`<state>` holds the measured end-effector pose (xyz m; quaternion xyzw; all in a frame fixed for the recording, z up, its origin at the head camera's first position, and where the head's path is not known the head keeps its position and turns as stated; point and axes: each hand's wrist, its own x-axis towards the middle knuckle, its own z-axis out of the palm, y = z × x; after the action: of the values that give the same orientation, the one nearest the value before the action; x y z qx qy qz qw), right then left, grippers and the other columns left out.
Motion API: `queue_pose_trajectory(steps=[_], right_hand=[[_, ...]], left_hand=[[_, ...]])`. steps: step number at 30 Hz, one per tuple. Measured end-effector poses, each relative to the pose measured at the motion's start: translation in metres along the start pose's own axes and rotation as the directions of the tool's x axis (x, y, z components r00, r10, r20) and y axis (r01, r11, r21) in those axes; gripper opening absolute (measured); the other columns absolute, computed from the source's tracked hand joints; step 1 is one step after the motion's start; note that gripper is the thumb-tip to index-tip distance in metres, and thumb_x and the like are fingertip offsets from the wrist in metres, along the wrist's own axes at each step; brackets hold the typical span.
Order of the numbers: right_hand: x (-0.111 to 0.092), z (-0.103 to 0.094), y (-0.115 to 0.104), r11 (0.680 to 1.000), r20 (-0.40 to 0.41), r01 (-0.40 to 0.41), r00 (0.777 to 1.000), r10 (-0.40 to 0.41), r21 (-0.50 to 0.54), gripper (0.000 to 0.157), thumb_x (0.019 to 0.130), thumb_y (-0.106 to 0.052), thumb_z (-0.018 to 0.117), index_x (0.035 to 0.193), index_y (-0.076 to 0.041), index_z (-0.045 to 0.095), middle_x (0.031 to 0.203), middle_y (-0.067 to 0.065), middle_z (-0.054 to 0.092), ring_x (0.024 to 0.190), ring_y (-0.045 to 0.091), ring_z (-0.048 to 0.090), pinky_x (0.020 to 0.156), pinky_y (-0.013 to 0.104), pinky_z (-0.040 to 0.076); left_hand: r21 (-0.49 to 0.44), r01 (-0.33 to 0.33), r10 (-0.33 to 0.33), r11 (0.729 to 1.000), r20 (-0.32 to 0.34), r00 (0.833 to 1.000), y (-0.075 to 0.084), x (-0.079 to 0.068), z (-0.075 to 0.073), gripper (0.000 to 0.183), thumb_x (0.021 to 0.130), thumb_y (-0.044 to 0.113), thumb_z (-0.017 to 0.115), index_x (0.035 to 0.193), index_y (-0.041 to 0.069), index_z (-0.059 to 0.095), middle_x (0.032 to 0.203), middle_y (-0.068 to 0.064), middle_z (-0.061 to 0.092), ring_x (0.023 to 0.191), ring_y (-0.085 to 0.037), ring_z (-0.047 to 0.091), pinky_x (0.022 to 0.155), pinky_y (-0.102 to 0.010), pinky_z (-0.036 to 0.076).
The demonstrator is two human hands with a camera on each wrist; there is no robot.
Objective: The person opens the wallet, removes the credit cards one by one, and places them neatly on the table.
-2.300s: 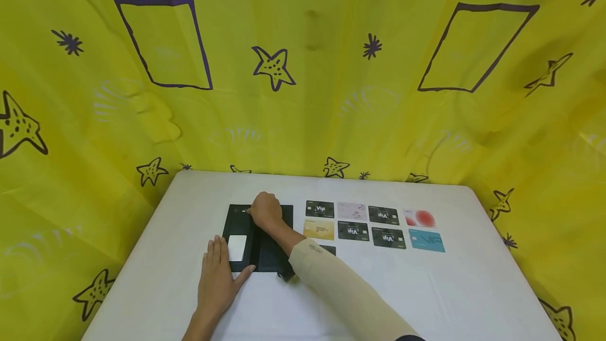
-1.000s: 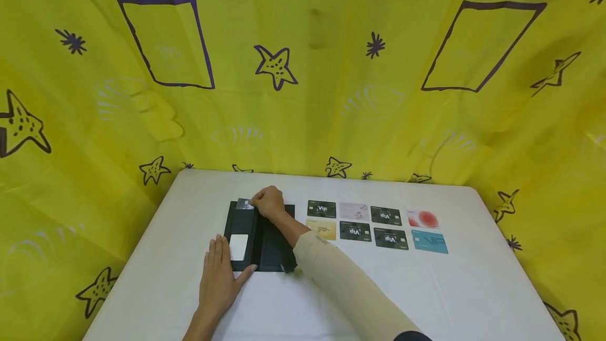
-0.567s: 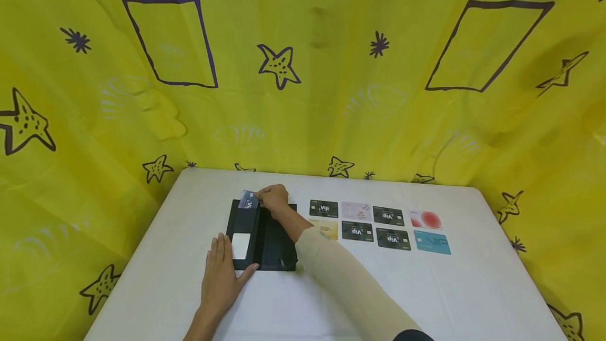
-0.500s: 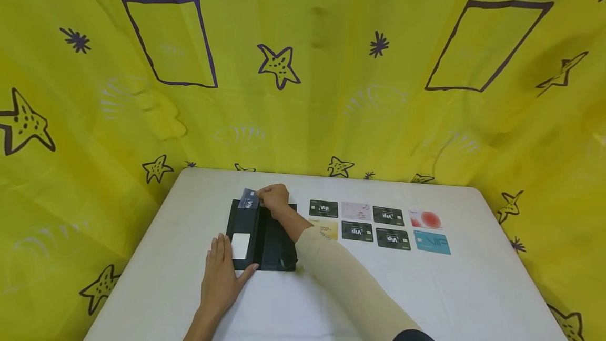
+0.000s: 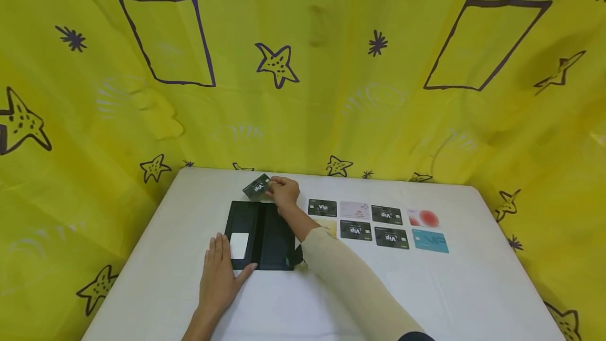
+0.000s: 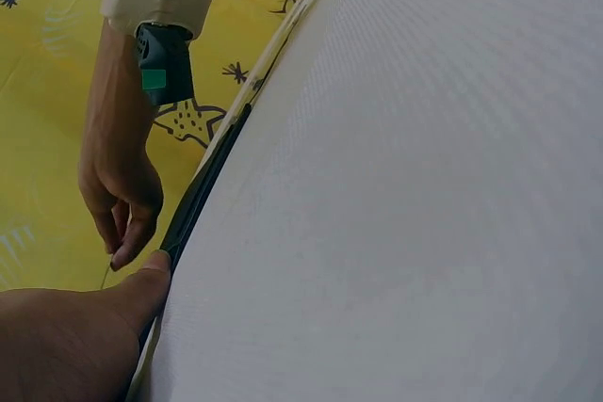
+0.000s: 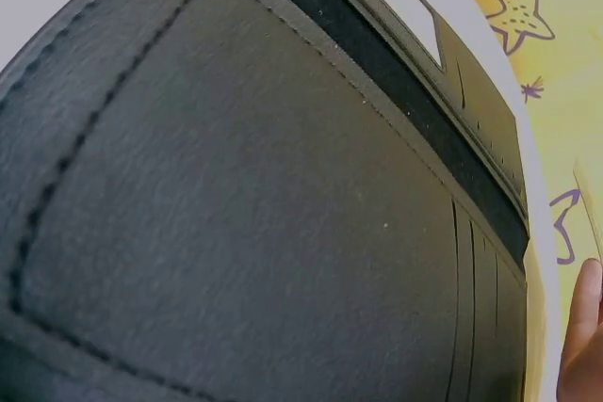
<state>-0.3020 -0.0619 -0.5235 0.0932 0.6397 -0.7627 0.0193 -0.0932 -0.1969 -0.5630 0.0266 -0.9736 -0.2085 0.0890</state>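
Observation:
A black stitched wallet lies unfolded on the white table, with card slots and a white rectangle on its left half. My left hand rests flat along the wallet's left edge, thumb at its near edge. Beyond the far edge, my right hand pinches a dark "Vip" card by one end, tilted and apart from the wallet. The left wrist view shows the right hand above the wallet's thin edge. In the right wrist view, the wallet fills most of the picture.
Two rows of cards lie right of the wallet, among them a pink card, a red-dotted card and a teal card. The right sleeve partly covers a gold card. A yellow patterned curtain stands behind the table.
My right hand has drawn the dark card up out of the wallet's left-half slot and moved it away beyond the far edge. My left hand keeps its place on the wallet.

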Motion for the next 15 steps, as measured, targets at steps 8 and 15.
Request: queue_pose_trajectory(steps=[8,15], right_hand=[[-0.006,-0.012,-0.002,0.995,0.045,-0.058,0.997,0.055,0.085,0.027,0.094,0.011,0.071,0.121,0.011,0.073,0.099,0.017,0.07,0.084,0.026,0.077,0.081,0.036,0.063],[-0.02,-0.022,-0.016,0.985,0.115,-0.058,0.993,0.039,0.161,0.034,0.095,0.014,0.066,0.129,0.014,0.067,0.096,0.012,0.06,0.088,0.024,0.076,0.083,0.034,0.063]], left_hand=[[0.002,-0.001,0.001,1.0,-0.001,1.0,0.002,-0.001,0.0,0.106,0.09,0.046,0.081,0.153,-0.022,0.029,0.163,-0.039,0.024,0.152,-0.054,0.021,0.121,-0.066,0.023],[-0.002,-0.012,0.012,1.0,-0.039,0.999,0.002,-0.001,0.0,0.106,0.088,0.045,0.083,0.152,-0.022,0.031,0.161,-0.04,0.027,0.152,-0.055,0.023,0.12,-0.066,0.024]])
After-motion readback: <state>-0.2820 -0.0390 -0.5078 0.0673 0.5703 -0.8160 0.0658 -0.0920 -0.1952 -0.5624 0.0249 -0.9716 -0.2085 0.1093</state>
